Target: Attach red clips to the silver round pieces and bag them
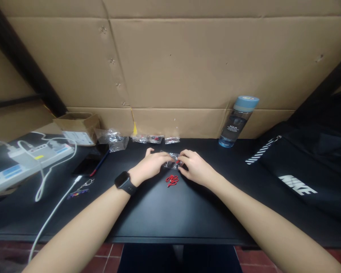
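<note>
A small clear plastic bag point(170, 164) lies on the black table between my two hands. My left hand point(150, 165) has its fingertips closed on the bag's left part, with the thumb side partly hidden. My right hand point(195, 168) pinches the bag's right side, and a bit of red shows by its fingertips. Just in front of the bag rests a bundle of thin red cord point(172, 181), touched by neither hand. A dark watch point(125, 182) is on my left wrist.
Along the cardboard wall lie several small clear packets point(155, 139) and a larger crumpled plastic bag point(117, 140). At left are a cardboard box point(78, 127), white power strip point(31, 163), dark phone point(89, 163) and small scissors point(85, 184). A water bottle point(236, 123) and black bag point(315, 163) stand right.
</note>
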The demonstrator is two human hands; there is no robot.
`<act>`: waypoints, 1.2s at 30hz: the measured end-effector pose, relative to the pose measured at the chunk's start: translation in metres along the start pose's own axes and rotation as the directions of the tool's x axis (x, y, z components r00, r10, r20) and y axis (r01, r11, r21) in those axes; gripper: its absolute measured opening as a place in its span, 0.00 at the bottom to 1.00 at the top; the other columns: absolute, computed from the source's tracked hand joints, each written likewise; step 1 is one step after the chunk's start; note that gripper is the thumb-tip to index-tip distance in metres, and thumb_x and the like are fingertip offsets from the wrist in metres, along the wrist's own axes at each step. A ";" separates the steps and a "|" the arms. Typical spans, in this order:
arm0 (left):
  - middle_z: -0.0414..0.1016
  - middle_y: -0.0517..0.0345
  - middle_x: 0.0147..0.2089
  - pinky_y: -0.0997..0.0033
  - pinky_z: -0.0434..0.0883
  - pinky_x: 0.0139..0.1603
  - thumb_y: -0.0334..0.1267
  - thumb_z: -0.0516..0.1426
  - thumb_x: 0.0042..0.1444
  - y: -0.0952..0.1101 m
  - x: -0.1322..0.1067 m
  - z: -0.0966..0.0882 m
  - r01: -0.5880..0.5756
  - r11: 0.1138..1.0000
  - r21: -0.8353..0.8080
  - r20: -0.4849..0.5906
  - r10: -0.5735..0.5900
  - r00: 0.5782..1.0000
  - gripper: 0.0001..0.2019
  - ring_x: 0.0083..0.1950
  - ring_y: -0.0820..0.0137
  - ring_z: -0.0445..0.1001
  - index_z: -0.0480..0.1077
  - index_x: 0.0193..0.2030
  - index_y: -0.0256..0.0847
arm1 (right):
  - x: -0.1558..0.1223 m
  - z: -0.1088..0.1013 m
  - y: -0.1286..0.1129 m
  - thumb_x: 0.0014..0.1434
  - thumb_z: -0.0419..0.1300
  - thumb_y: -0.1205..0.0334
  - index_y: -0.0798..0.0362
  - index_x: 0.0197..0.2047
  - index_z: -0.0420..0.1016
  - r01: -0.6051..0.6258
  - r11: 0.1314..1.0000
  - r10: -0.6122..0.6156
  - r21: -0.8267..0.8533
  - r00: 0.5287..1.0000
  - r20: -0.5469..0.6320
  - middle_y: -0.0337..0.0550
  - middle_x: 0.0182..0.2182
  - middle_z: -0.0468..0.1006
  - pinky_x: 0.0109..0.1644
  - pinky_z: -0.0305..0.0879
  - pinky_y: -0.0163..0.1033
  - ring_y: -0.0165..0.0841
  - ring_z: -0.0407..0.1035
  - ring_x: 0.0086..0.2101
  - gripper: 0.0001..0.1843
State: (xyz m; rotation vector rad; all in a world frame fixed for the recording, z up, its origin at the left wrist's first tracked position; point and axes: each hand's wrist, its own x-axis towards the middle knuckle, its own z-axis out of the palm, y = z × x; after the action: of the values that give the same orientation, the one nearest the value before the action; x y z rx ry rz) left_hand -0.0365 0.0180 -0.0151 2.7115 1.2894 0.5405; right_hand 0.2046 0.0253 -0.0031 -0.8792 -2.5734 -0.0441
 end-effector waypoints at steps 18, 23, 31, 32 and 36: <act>0.79 0.60 0.62 0.55 0.50 0.59 0.15 0.47 0.54 -0.010 -0.002 -0.005 0.015 0.999 -0.034 0.024 -0.014 1.000 0.34 0.62 0.64 0.74 0.74 0.57 0.55 | -0.008 -0.001 0.015 0.67 0.61 0.66 0.47 0.53 0.84 -0.043 0.907 0.035 0.419 0.999 0.026 0.45 0.51 0.84 0.58 0.73 0.44 0.38 0.79 0.50 0.14; 0.77 0.60 0.64 0.54 0.50 0.60 0.16 0.47 0.54 -0.011 -0.002 -0.004 0.041 0.999 -0.027 0.045 -0.040 0.998 0.34 0.64 0.63 0.73 0.72 0.59 0.56 | -0.006 0.000 0.019 0.67 0.64 0.63 0.48 0.52 0.84 -0.104 0.889 0.087 0.445 0.994 0.059 0.44 0.48 0.86 0.54 0.73 0.41 0.38 0.80 0.47 0.11; 0.78 0.59 0.62 0.53 0.51 0.61 0.20 0.47 0.59 -0.003 0.000 -0.005 0.054 0.998 -0.012 0.045 -0.054 0.998 0.29 0.64 0.62 0.73 0.73 0.58 0.53 | -0.006 -0.003 0.022 0.66 0.66 0.60 0.46 0.51 0.84 -0.077 0.928 0.049 0.365 0.995 0.086 0.44 0.46 0.86 0.51 0.69 0.40 0.38 0.80 0.45 0.11; 0.79 0.58 0.62 0.53 0.52 0.61 0.20 0.47 0.60 -0.002 0.000 -0.005 0.057 0.998 -0.015 0.047 -0.056 0.997 0.28 0.64 0.62 0.73 0.72 0.58 0.52 | -0.006 -0.003 0.022 0.66 0.66 0.59 0.45 0.52 0.84 -0.071 0.932 0.045 0.355 0.996 0.081 0.44 0.46 0.86 0.51 0.69 0.41 0.38 0.80 0.45 0.12; 0.79 0.59 0.61 0.52 0.51 0.62 0.22 0.48 0.61 0.001 0.001 -0.004 0.062 0.998 -0.021 0.045 -0.061 0.997 0.25 0.64 0.62 0.73 0.73 0.57 0.52 | -0.006 -0.003 0.019 0.66 0.67 0.57 0.45 0.50 0.85 -0.040 0.946 0.020 0.322 0.998 0.065 0.45 0.45 0.86 0.51 0.69 0.42 0.38 0.80 0.44 0.11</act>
State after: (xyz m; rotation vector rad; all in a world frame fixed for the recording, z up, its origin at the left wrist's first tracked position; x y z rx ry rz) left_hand -0.0368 0.0182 -0.0111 2.6402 1.3421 0.4827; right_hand 0.2216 0.0366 -0.0047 -0.8029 -2.5206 0.4095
